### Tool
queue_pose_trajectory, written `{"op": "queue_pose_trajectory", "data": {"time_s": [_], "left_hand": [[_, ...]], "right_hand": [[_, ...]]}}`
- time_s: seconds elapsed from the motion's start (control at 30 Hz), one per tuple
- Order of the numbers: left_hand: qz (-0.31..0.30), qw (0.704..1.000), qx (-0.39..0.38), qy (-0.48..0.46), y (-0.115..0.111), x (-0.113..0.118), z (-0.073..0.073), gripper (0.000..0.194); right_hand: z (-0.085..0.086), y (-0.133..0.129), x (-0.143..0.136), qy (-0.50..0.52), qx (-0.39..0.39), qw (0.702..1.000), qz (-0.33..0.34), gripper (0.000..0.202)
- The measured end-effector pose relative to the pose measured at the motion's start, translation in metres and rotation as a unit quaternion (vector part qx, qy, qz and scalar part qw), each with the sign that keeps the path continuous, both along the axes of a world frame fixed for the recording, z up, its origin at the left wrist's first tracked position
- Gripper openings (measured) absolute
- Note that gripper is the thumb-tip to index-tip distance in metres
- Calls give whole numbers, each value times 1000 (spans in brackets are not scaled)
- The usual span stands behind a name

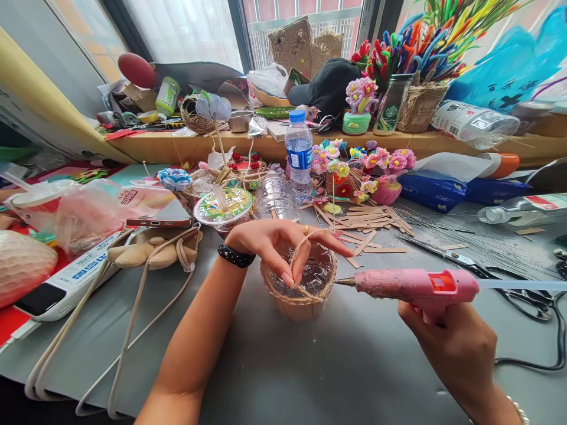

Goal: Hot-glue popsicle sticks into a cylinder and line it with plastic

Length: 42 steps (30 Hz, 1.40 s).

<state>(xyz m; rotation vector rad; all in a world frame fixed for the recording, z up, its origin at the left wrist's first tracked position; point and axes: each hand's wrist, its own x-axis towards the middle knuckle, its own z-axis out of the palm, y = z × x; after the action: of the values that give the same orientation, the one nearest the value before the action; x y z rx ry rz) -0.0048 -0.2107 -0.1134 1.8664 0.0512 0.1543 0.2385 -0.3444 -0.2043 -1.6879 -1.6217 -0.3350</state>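
Note:
On the grey table before me stands a small round basket (299, 308), a clear plastic cup walled with wooden strips and edged with twine. Over its rim, my left hand (283, 251) pinches a length of twine (306, 291) between thumb and finger, with the other fingers stretched to the right. My right hand (456, 342) is wrapped around the handle of a pink hot glue gun (411, 286). The gun's metal nozzle points left, at or very near the basket's twine rim. A clear glue stick (518, 284) juts from its back end.
Flat wooden sticks (372, 218) lie scattered behind the basket, near a water bottle (298, 156). Black-handled scissors (482, 271) and thin wires are at the right. A corded bag (153, 251), a phone (159, 221) and a lidded cup (222, 206) stand left.

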Motion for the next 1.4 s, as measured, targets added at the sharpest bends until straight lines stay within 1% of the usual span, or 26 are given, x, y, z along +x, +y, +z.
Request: {"op": "queue_pose_trajectory", "data": {"time_s": [0.17, 0.27, 0.4, 0.47, 0.6, 0.77, 0.87, 0.97, 1.1, 1.4], "left_hand": [[15, 1000, -21, 15, -1, 1, -1, 19], [18, 999, -29, -1, -1, 1, -2, 17], [4, 1000, -15, 15, 0, 0, -1, 14], [8, 1000, -15, 22, 0, 0, -1, 16], [23, 999, -23, 9, 0, 1, -2, 20], [6, 1000, -10, 9, 0, 0, -2, 20], [14, 1000, -15, -2, -1, 1, -3, 23], [15, 1000, -21, 0, -1, 1, -3, 21], [7, 1000, -11, -3, -1, 1, -3, 17], [34, 999, -21, 0, -1, 2, -4, 22]], "right_hand": [[0, 0, 1, 3, -3, 1000, -2, 28], [0, 0, 1, 8, -5, 1000, -2, 28], [0, 1, 1, 23, -20, 999, -15, 29], [1, 1, 1, 28, -25, 999, -15, 29], [1, 1, 1, 31, -23, 999, -7, 26], [-1, 1, 1, 37, -20, 999, -12, 27], [-2, 1, 1, 37, -26, 999, -22, 25], [-2, 1, 1, 40, -32, 998, -27, 21], [-1, 1, 0, 40, -35, 998, -17, 19], [-5, 3, 3, 21, -18, 1000, -14, 20]]}}
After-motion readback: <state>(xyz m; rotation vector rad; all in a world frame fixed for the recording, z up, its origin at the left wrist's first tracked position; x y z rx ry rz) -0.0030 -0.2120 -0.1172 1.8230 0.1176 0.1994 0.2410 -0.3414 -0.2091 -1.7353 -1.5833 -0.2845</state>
